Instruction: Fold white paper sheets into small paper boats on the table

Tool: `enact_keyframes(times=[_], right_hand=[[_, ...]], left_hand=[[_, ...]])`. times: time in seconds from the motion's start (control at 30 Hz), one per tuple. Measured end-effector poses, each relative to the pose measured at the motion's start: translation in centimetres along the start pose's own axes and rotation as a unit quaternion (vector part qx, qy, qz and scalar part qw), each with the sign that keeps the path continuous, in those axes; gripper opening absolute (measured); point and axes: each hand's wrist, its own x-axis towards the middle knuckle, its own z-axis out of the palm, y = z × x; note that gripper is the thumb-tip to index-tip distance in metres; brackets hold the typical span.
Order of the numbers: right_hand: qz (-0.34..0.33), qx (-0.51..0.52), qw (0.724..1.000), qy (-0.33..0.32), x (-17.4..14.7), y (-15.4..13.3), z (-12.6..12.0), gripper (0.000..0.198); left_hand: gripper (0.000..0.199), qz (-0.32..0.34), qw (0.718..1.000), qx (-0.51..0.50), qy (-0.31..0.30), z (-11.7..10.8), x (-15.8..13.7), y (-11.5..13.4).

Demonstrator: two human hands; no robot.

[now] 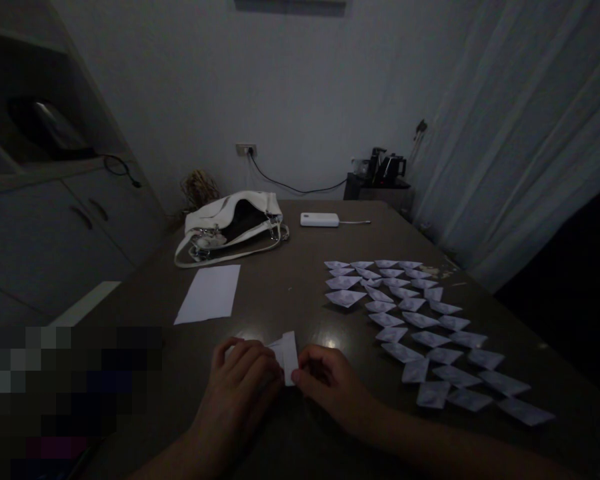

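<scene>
A partly folded white paper (pixel 291 357) lies on the table in front of me. My left hand (pixel 243 377) covers its left side, fingers bent and closed over it, so part of the paper is hidden. At the opposite edge is my right hand (pixel 335 387), its fingers curled in and its thumb tip against the paper's lower right corner. To the right stand several folded paper boats (pixel 430 339) in uneven rows. A stack or sheet of plain white paper (pixel 209 293) rests beyond my left hand.
A white handbag (pixel 230 212) with looped straps sits at the back left of the brown table (pixel 290 293). Behind the middle lies a white power bank (pixel 319 219) with a short cable. A black kettle (pixel 393 168) stands on a low cabinet near the curtain.
</scene>
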Motion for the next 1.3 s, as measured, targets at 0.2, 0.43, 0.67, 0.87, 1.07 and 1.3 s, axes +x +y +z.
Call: enact_keyframes(times=[0.2,0.43,0.67,0.87,1.07,1.3], right_hand=[[-0.008,0.001,1.000,0.007,0.1,0.1,-0.1,0.020],[0.014,0.087,0.996,0.032,0.9,1.0,-0.4,0.032],[-0.026,0.087,0.996,-0.015,0.5,0.2,-0.4,0.039],[-0.059,0.084,0.995,-0.017,0.7,0.6,-0.5,0.036],[-0.050,0.081,0.995,-0.018,0.6,0.7,-0.4,0.036],[-0.032,0.106,0.994,-0.023,0.6,0.3,-0.7,0.041]], left_hand=[[0.009,-0.009,1.000,0.016,0.001,0.1,-0.2,-0.1],[0.015,-0.084,0.994,-0.048,-0.042,-0.3,0.1,-0.2],[0.024,-0.258,0.907,-0.283,-0.176,0.3,0.6,-0.2],[0.020,-0.311,0.822,-0.453,-0.150,1.3,0.1,-0.9],[0.021,-0.339,0.766,-0.526,-0.149,1.3,-0.1,-0.8],[0.023,-0.350,0.735,-0.557,-0.165,1.0,0.0,-0.7]])
